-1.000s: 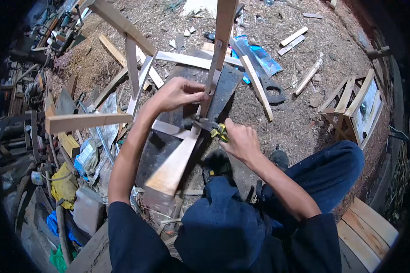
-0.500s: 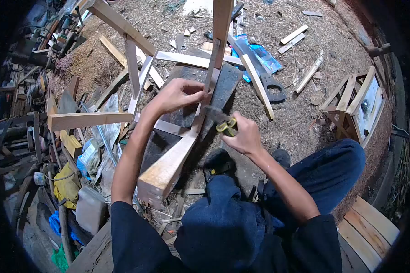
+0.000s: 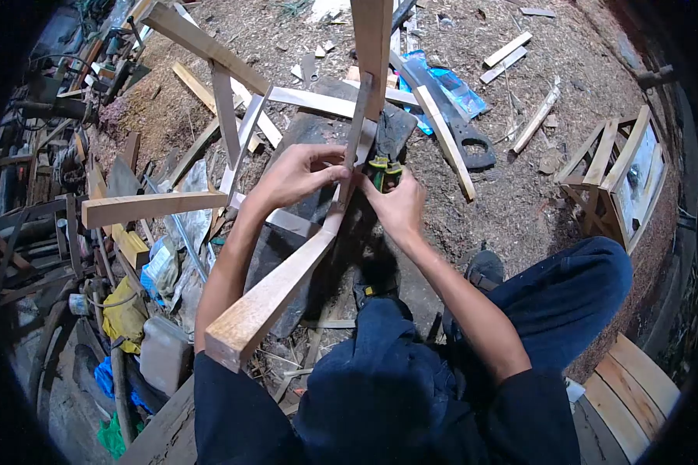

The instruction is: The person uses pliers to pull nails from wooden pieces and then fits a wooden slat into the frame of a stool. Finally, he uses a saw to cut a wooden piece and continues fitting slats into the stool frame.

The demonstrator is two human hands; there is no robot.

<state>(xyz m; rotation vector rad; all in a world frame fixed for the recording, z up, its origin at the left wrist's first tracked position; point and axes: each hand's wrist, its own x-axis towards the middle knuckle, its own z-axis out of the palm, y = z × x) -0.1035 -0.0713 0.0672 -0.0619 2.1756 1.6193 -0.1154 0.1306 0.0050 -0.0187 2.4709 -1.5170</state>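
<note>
A wooden frame of square legs and thin rails stands before me, its near leg [image 3: 267, 298] slanting down toward my left arm. My left hand [image 3: 306, 177] is closed, its thumb and fingertips pinching the narrow rail [image 3: 356, 139] between that leg and the far upright leg [image 3: 373, 54]. Just right of the rail, my right hand [image 3: 395, 205] is closed around pliers [image 3: 383, 164] with yellow and black handles. Their dark jaws point away from me, and the thumb of this hand reaches to the rail.
A handsaw [image 3: 469, 139] lies beyond the frame, beside a wooden strip [image 3: 444, 143] and blue packaging [image 3: 461, 93]. At right stands a small slatted wooden piece [image 3: 609, 174]. Wood shavings cover the ground. Planks [image 3: 636, 387] lie at lower right; cluttered scrap and a plastic jug [image 3: 165, 353] are at left.
My right hand has moved up and left to the rail, and the pliers have swung from pointing left to pointing away. The frame's near end has shifted left; my left hand keeps its pinch.
</note>
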